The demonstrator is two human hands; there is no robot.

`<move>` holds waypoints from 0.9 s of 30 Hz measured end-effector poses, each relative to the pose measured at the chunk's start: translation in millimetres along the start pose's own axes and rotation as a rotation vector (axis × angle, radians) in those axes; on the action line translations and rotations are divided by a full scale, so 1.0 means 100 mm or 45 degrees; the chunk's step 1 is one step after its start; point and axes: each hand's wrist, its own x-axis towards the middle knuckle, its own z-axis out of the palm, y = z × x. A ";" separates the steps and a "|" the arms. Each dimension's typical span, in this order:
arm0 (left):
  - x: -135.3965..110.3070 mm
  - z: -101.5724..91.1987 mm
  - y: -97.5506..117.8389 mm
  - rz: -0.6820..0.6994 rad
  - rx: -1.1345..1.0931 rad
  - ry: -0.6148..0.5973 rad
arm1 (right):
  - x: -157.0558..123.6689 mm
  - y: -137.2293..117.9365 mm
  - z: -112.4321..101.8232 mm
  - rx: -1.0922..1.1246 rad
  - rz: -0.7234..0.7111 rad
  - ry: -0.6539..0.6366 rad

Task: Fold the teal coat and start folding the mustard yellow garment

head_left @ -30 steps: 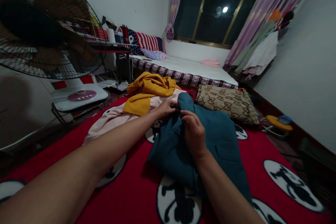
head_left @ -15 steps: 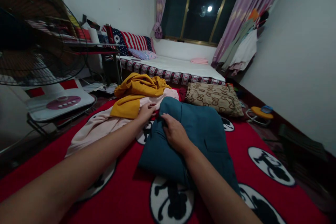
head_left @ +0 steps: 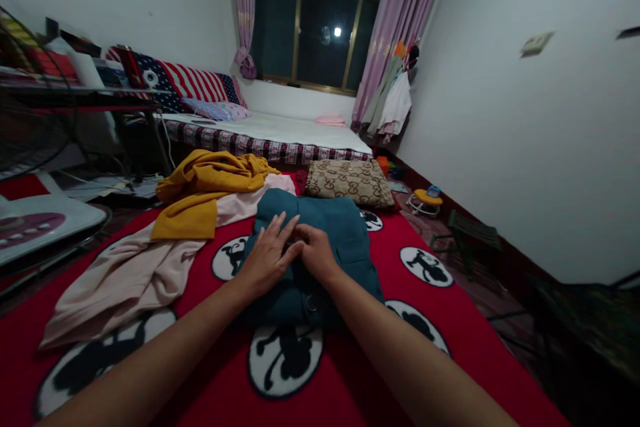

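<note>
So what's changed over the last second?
The left hand has moved right, from the left edge of the teal garment to lie spread on top. The right hand has left that edge too and rests beside it, nearer the middle. The view has swung right, losing the fan's blades. Yellow garment, pink cloth and patterned cushion: unmoved.
</note>
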 end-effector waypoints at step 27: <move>-0.15 0.12 -0.02 -0.040 0.330 -0.009 | -0.61 0.66 -0.64 -0.888 0.308 -0.056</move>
